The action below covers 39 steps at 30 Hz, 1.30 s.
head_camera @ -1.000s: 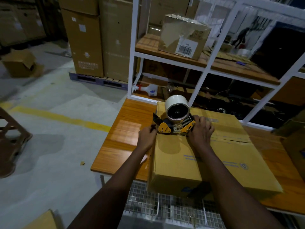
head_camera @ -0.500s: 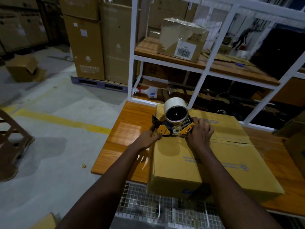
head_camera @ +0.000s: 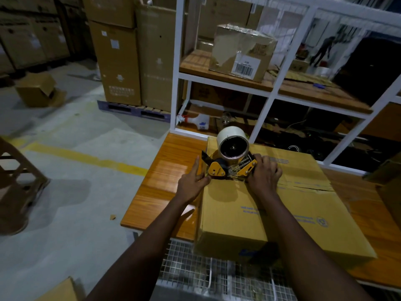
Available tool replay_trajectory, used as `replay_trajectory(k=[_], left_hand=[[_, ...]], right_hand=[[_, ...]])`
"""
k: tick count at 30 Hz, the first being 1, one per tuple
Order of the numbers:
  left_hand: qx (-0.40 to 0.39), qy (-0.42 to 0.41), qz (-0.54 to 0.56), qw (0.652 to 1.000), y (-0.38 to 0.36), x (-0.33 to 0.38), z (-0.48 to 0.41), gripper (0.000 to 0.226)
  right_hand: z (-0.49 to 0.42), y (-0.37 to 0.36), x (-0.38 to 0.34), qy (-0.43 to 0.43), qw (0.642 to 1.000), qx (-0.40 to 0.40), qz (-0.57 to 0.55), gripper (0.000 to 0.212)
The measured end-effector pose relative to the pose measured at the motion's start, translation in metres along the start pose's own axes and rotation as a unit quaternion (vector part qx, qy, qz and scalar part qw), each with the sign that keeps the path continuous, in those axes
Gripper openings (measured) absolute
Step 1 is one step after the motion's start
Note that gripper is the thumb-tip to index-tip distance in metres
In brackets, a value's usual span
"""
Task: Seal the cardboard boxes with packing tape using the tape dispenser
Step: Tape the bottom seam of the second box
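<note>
on the wooden table (head_camera: 165,183): the cardboard box (head_camera: 271,213) lies flat, its near end hanging over the table edge toward the person.
tape dispenser (head_camera: 227,168): sits on the box top at its left edge, at the left end of the flap seam (head_camera: 303,185), with the white tape roll (head_camera: 233,144) standing up above the yellow frame.
step in hand: judged from this, the start of a strip, with the tape end being anchored over the left edge before the pull along the seam.
doing it well: stick the free end a little way down the box's left side first and rub it flat. keep the dispenser's nose low and pressed to the cardboard. draw it in one straight line so the tape straddles both flaps evenly. hold the flaps level, since the seam gapes toward the right.
risk: a poorly stuck end would likely lift once the pull begins, and a skewed start would carry the tape off the seam.
right hand (head_camera: 264,177): fingers curled round the dispenser's handle end, gripping it and bearing down on the box top.
left hand (head_camera: 191,183): at the box's left edge, index finger straight and pointing away beside the black front flap, thumb against the yellow side plate. whether it pinches the tape end cannot be told.
hands: apart, one on each side of the dispenser.
</note>
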<state>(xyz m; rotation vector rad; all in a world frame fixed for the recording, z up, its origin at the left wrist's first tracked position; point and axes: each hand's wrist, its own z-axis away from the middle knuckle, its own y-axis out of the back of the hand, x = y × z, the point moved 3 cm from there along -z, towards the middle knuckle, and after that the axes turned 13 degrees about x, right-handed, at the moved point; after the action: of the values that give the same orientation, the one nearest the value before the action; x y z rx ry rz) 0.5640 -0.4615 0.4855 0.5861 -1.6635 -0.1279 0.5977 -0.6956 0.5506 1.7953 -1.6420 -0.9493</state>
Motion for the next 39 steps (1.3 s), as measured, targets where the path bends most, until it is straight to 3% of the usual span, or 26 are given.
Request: replay_trajectory(k=[5,8,11,17,20,24,29,39], left_hand=[[-0.013,-0.060,-0.120,0.991,0.000,0.000,-0.008,0.077],[-0.077,-0.050,-0.040,0.995,-0.011,-0.005,-0.010,0.067],[-0.087,-0.019,-0.033,0.995,-0.016,-0.017,-0.014,0.075],[-0.052,-0.019,-0.172,0.984,-0.018,-0.028,-0.024,0.070],[-0.051,-0.017,-0.174,0.983,-0.012,-0.009,-0.011,0.059],[-0.051,-0.027,-0.131,0.990,-0.010,-0.001,-0.008,0.062],[-0.067,-0.100,-0.218,0.969,-0.006,0.001,-0.020,0.058],[-0.066,-0.079,-0.242,0.965,-0.005,0.002,-0.016,0.053]], right_hand=[[0.004,0.002,0.000,0.014,1.000,0.025,0.000,0.045],[0.005,0.003,0.000,0.023,0.999,0.039,-0.008,0.044],[0.007,0.003,0.000,0.025,0.999,0.048,-0.004,0.045],[0.005,0.003,0.004,0.027,0.998,0.047,-0.010,0.044],[0.004,0.005,0.027,0.001,0.998,0.058,-0.012,0.041],[0.002,0.011,0.063,-0.025,0.998,0.057,0.012,0.045],[0.004,0.012,0.062,0.001,0.998,0.061,0.031,0.052],[0.002,0.016,0.095,-0.004,0.997,0.073,0.015,0.049]])
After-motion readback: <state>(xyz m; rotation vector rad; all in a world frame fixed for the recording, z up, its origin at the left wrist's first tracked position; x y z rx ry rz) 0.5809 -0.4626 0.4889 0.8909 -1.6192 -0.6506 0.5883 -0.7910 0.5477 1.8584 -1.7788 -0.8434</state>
